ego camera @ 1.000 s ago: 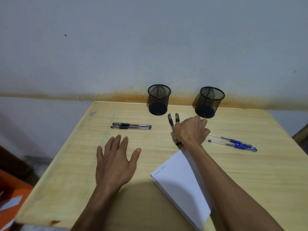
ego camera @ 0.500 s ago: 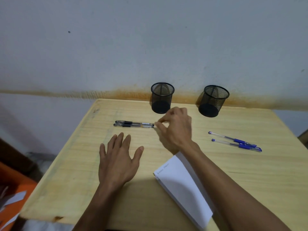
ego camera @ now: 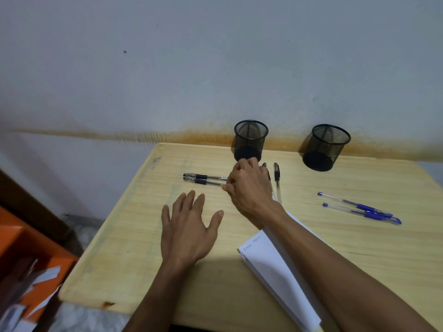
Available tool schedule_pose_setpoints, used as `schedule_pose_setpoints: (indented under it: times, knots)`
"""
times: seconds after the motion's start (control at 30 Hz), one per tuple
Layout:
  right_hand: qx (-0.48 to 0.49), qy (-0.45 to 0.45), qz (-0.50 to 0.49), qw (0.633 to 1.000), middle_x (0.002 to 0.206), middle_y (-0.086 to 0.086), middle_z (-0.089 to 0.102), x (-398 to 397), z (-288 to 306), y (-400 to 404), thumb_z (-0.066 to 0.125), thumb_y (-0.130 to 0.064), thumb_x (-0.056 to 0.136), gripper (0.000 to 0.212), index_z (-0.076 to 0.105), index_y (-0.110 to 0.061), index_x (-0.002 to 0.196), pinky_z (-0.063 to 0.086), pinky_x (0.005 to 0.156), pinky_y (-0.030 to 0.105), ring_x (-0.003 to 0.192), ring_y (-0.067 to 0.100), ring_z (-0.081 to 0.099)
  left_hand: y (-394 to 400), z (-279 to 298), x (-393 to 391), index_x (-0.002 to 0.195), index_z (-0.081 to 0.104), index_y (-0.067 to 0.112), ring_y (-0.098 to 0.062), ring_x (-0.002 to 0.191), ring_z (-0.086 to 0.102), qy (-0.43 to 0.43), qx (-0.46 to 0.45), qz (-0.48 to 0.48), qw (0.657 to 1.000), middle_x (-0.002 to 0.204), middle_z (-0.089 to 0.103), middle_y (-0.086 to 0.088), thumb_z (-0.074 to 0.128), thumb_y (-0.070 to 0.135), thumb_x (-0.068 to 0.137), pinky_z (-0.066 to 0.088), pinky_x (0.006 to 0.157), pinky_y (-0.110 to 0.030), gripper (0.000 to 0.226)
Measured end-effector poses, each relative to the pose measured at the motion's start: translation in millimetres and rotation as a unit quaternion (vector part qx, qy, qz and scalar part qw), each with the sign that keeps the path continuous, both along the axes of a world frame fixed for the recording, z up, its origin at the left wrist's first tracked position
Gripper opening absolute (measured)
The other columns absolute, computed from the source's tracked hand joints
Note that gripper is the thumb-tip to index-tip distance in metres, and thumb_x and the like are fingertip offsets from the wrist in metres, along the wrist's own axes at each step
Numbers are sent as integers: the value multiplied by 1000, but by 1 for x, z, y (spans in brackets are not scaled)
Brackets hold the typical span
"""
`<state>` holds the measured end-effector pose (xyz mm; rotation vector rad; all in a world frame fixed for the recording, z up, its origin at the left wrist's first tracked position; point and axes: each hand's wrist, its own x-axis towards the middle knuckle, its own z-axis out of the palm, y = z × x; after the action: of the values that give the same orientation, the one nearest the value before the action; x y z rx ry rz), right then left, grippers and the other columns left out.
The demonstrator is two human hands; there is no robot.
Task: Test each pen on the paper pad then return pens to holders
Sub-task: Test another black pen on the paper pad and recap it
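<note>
Two black pens (ego camera: 203,179) lie side by side at the table's left. My right hand (ego camera: 249,188) reaches over them, and its fingertips pinch the right end of the nearer one, which still lies flat. My left hand (ego camera: 189,226) rests flat on the table with fingers spread, holding nothing. Two more black pens (ego camera: 276,178) lie just right of my right hand, partly hidden by it. Two blue pens (ego camera: 359,208) lie at the right. The white paper pad (ego camera: 275,271) sits under my right forearm. Two black mesh holders (ego camera: 250,140) (ego camera: 326,147) stand against the wall.
The wooden table (ego camera: 143,236) ends at a wall at the back. An orange box with paper scraps (ego camera: 28,271) sits on the floor to the left.
My right hand has left the middle pair of black pens and moved left onto the end of the left pair. My left hand has stayed flat.
</note>
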<state>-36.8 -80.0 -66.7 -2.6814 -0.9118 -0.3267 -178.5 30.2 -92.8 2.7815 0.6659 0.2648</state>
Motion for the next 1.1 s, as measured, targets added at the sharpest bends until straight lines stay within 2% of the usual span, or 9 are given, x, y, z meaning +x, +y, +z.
schedule_pose_setpoints:
  times: [0.17,0.3,0.47,0.53,0.6,0.7,0.8,0.93,1.1]
  knots:
    - [17,6,6,1000,118,1,63,-18,11,-22,54,-38,101,28,72,-16,104,44,88,41,111,24,49,0,0,-1,152,36,29,-14,153,10,-11,0,-1,1000,164,25,6,26,72,94,7,123,-50,74]
    - [158,162,1,974,88,-2,72,-34,29,-61,62,-37,99,20,69,-18,94,55,78,43,87,24,65,1,-2,-2,148,43,26,-15,152,15,-32,-1,1,999,162,31,4,31,72,93,9,123,-49,72]
    - [290,204,-7,935,75,-7,75,-61,48,-125,72,-27,93,12,75,-16,88,55,68,23,73,7,70,1,-1,-6,134,60,22,-16,140,43,-133,-79,-9,988,141,58,6,62,56,89,28,117,-50,56]
    - [285,202,-10,937,74,-9,74,-67,53,-147,72,-27,92,9,76,-19,88,52,63,18,74,5,68,-5,9,-13,137,57,25,-6,126,50,-212,-154,-46,964,131,57,17,76,41,84,38,109,-34,58]
    - [277,211,-12,937,73,-7,75,-71,56,-162,74,-26,91,7,76,-22,86,53,62,21,72,8,69,-19,22,-18,140,54,28,0,123,46,-260,-168,-113,944,132,54,20,80,32,84,36,103,-20,62]
    - [285,226,-4,931,71,-4,76,-73,59,-175,76,-25,90,7,76,-23,83,55,64,28,68,15,71,-40,33,-16,133,62,26,-12,119,57,-267,-89,-204,937,126,64,13,71,39,87,42,104,-38,48]
    - [382,276,2,882,74,3,77,-77,62,-185,77,-23,88,7,77,-16,86,57,65,25,68,12,71,-52,37,-13,110,74,24,-13,94,66,-297,-59,-230,925,102,72,16,69,30,89,48,86,-51,22]
    - [522,372,-14,768,80,6,78,-92,60,-178,78,-17,84,14,77,-11,96,61,69,24,73,11,73,-72,47,-14,100,77,23,-6,86,62,-310,-83,-233,918,95,69,23,65,32,91,47,84,-43,17]
    - [499,379,-3,779,80,4,79,-105,43,-157,75,-22,89,10,79,-13,93,61,70,26,73,9,75,-84,52,-14,99,77,21,-9,84,62,-282,-69,-254,923,92,72,14,57,36,93,44,84,-38,25]
